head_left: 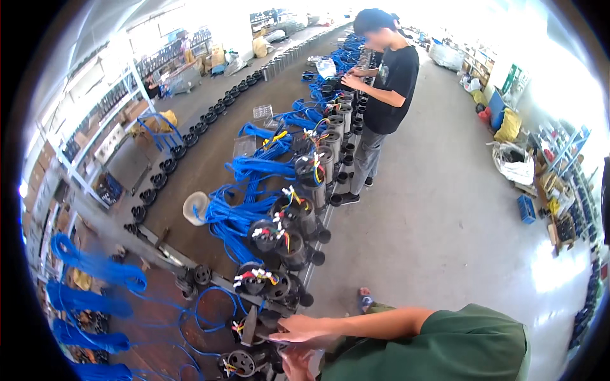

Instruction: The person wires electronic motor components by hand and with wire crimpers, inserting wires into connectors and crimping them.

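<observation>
At the near end of a row of dark cylindrical housings, my right hand (304, 327) reaches left with its fingers close together at a dark cylinder (272, 319). Just below it, my left hand (296, 363) is curled by the same housings; what either hand grips is hidden or blurred. A grey-brown bar-shaped piece (248, 325) stands tilted beside the right fingertips. Nearest the lower edge sits a round housing with holes in its top (240, 363). Wires with white, red and yellow ends (255, 275) stick out of the neighbouring housings.
Blue cable bundles (232, 216) lie along the long table, near a white bowl (196, 208). More blue coils (95, 267) hang at the left. Black ring parts (168, 166) line the far edge. A co-worker in black (397, 82) stands farther along. Shelves and sacks (508, 126) line the right wall.
</observation>
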The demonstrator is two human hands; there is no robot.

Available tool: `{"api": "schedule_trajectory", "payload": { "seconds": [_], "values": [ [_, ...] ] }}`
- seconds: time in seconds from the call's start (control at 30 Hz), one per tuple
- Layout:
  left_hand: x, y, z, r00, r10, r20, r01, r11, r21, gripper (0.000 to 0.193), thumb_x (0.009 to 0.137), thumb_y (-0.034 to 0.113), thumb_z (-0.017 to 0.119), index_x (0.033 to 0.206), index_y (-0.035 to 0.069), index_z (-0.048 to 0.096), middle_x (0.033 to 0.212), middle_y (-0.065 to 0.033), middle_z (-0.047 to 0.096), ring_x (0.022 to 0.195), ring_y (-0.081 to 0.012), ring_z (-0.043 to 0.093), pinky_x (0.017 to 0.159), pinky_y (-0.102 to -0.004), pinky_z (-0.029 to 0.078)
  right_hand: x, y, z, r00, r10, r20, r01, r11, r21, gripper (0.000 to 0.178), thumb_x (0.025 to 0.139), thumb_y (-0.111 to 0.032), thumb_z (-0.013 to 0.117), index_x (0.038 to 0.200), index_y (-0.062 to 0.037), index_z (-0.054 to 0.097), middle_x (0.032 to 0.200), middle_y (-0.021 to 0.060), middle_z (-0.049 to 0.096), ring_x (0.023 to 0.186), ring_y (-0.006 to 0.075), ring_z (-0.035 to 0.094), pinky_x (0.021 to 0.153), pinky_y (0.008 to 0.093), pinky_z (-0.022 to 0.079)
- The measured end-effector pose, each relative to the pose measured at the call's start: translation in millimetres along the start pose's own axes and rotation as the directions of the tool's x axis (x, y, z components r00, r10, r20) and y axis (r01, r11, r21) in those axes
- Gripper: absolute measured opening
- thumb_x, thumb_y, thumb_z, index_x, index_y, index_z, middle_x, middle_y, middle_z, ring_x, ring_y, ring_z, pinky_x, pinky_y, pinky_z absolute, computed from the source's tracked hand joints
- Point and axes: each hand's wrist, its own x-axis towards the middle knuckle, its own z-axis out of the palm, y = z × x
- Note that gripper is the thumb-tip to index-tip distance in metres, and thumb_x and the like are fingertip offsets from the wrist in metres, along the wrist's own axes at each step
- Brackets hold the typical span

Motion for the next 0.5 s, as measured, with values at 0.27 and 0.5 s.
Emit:
{"api": "schedule_trajectory", "payload": {
  "seconds": [0.27, 0.5],
  "values": [
    [-43, 135, 193, 0.521, 0.800, -0.298, -0.577, 0.587, 0.568, 0.038, 0.108, 0.031, 0.064, 0.129, -0.001, 0.061, 0.124, -0.0213, 0.066, 0.103, -0.0295, 0.065, 0.088, -0.0419, 0.053, -84, 164, -139, 0.991, -0.129, -0.035, 0.126, 0.989, -0.074, 0.061, 0.099, -0.063, 0.059, 0.097, -0.0024, 0.066, 0.090, 0.0232, 0.072, 0.087, 0.0470, 0.069, 0.075, 0.0546, 0.053],
    [37, 88, 420, 0.846, 0.482, 0.228, -0.534, 0.755, 0.380, 0.026, 0.100, 0.022, 0.071, 0.113, -0.001, 0.069, 0.099, -0.0113, 0.076, 0.089, -0.0192, 0.072, 0.080, -0.0335, 0.059, -193, 239, -317, 0.972, 0.101, -0.214, -0.112, 0.993, -0.039, 0.050, 0.101, -0.054, 0.062, 0.107, -0.0048, 0.069, 0.097, 0.0210, 0.074, 0.092, 0.0416, 0.070, 0.082, 0.0483, 0.054]
  ]
}}
